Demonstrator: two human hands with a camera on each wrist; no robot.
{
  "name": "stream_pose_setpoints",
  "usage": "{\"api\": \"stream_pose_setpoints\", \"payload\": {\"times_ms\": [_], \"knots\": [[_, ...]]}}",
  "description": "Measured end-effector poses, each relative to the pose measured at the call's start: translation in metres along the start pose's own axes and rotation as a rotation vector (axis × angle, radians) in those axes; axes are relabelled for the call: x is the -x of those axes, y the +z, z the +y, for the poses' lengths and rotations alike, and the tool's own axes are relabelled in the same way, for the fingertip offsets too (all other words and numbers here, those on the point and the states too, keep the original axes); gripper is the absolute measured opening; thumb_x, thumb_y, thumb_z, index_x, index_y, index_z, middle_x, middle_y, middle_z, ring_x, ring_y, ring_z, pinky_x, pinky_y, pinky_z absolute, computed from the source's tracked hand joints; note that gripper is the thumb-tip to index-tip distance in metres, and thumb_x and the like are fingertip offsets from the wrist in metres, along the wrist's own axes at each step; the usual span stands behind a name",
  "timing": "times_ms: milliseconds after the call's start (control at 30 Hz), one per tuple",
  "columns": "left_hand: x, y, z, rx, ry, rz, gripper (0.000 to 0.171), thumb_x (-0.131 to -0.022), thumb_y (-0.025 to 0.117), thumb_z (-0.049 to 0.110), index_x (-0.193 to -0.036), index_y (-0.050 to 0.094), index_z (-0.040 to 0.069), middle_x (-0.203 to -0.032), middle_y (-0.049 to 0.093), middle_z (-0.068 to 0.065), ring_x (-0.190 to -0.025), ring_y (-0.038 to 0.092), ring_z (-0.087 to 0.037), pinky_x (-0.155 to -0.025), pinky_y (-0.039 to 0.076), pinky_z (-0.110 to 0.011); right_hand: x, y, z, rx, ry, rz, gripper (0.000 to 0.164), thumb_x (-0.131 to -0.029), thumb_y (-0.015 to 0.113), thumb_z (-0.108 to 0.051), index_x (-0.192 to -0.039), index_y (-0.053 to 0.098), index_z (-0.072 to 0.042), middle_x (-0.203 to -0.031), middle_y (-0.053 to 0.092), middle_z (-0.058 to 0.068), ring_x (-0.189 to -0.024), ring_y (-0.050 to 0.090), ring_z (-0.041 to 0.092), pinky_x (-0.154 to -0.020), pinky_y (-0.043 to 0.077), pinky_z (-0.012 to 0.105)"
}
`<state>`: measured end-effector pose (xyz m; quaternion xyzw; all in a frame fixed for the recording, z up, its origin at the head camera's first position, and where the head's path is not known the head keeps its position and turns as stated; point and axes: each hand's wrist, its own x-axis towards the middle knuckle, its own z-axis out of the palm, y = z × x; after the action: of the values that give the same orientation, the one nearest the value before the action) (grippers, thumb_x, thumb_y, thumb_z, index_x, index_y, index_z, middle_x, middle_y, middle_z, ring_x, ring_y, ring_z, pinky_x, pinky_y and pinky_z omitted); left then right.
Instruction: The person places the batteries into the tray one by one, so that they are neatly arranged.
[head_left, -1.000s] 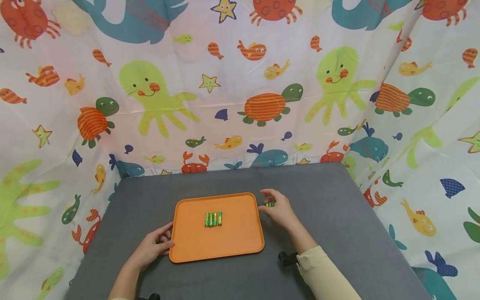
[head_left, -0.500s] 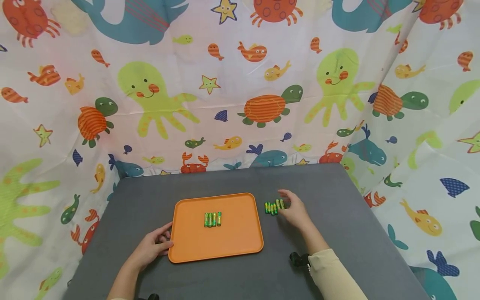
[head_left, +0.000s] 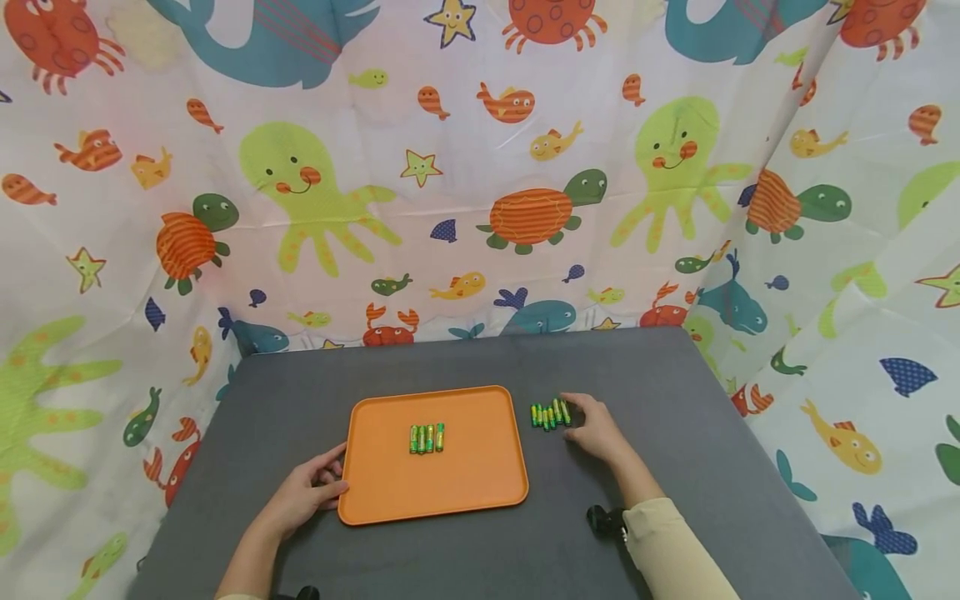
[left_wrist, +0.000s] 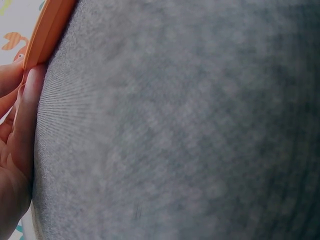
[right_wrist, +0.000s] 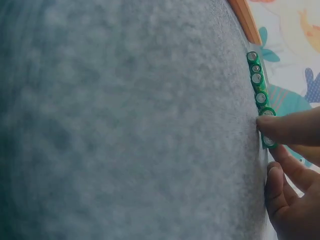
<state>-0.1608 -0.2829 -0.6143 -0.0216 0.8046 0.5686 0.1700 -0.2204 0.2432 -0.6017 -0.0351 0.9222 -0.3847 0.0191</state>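
Observation:
My left hand [head_left: 303, 493] is at the left edge of an orange tray [head_left: 431, 500]. In the left wrist view the thumb is under the tray's rim [left_wrist: 47, 37] and the other fingers lie against its outer side. Several green-and-yellow batteries [head_left: 427, 438] lie side by side on the tray. Right of the tray, several more batteries [head_left: 545, 417] form an uneven row on the table. My right hand [head_left: 596, 427] is at the right end of that row, thumb and index finger spread around the last battery [right_wrist: 269, 141]. The thumb tip overlaps the row in the right wrist view.
The grey cloth-covered table [head_left: 465, 558] extends around the tray. A white curtain [head_left: 450, 217] printed with sea animals hangs behind it and along both sides. A black wrist camera [head_left: 603, 521] is strapped near the beige right sleeve [head_left: 660, 533].
My right hand has moved right, from covering the loose batteries beside the tray to their right end, exposing the row. My left hand, the tray and the batteries on it stay in place.

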Motion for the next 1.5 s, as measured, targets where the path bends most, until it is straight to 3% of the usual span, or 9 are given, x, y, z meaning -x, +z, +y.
{"api": "stream_pose_setpoints", "payload": {"times_ms": [400, 567, 767, 1100, 1500], "knots": [[0.001, -0.001, 0.002, -0.006, 0.009, -0.01, 0.072, -0.093, 0.072, 0.012, -0.157, 0.038, 0.012, -0.114, 0.05, -0.013, -0.089, 0.056, -0.02, -0.071, 0.059, -0.034, 0.001, -0.003, -0.002, 0.018, 0.056, 0.024, 0.061, -0.08, 0.082, -0.003, -0.137, 0.062, -0.002, -0.135, 0.055, 0.024, -0.119, 0.058, 0.04, -0.097, 0.048, 0.055], [0.001, -0.001, 0.001, -0.008, 0.0, -0.008, 0.072, -0.093, 0.073, 0.013, -0.157, 0.038, 0.013, -0.114, 0.05, -0.013, -0.089, 0.056, -0.02, -0.072, 0.059, -0.034, 0.001, -0.003, -0.001, -0.067, 0.087, 0.085, 0.061, -0.079, 0.081, 0.001, -0.137, 0.06, 0.001, -0.134, 0.053, 0.026, -0.109, 0.066, 0.038, -0.088, 0.056, 0.047], [0.001, -0.001, 0.001, -0.013, -0.011, -0.002, 0.072, -0.093, 0.073, 0.013, -0.156, 0.039, 0.014, -0.113, 0.051, -0.012, -0.089, 0.056, -0.021, -0.071, 0.059, -0.035, 0.001, -0.008, -0.008, -0.184, 0.095, 0.119, 0.064, -0.082, 0.077, 0.004, -0.142, 0.054, 0.003, -0.133, 0.059, 0.03, -0.115, 0.065, 0.042, -0.088, 0.058, 0.044], [0.001, 0.0, 0.002, -0.01, -0.016, 0.009, 0.071, -0.093, 0.074, 0.012, -0.156, 0.04, 0.015, -0.114, 0.051, -0.012, -0.09, 0.056, -0.021, -0.071, 0.059, -0.035, 0.006, -0.016, -0.046, -0.275, 0.066, 0.147, 0.062, -0.083, 0.079, 0.001, -0.141, 0.057, 0.0, -0.134, 0.058, 0.027, -0.116, 0.066, 0.039, -0.089, 0.058, 0.041], [0.0, -0.001, 0.0, -0.001, -0.02, -0.005, 0.073, -0.092, 0.074, 0.014, -0.156, 0.039, 0.014, -0.114, 0.051, -0.012, -0.09, 0.057, -0.022, -0.072, 0.06, -0.035, 0.008, 0.007, -0.104, -0.343, -0.043, 0.068, 0.059, -0.081, 0.081, 0.002, -0.137, 0.062, -0.006, -0.13, 0.057, 0.018, -0.11, 0.069, 0.034, -0.081, 0.06, 0.034]]}}
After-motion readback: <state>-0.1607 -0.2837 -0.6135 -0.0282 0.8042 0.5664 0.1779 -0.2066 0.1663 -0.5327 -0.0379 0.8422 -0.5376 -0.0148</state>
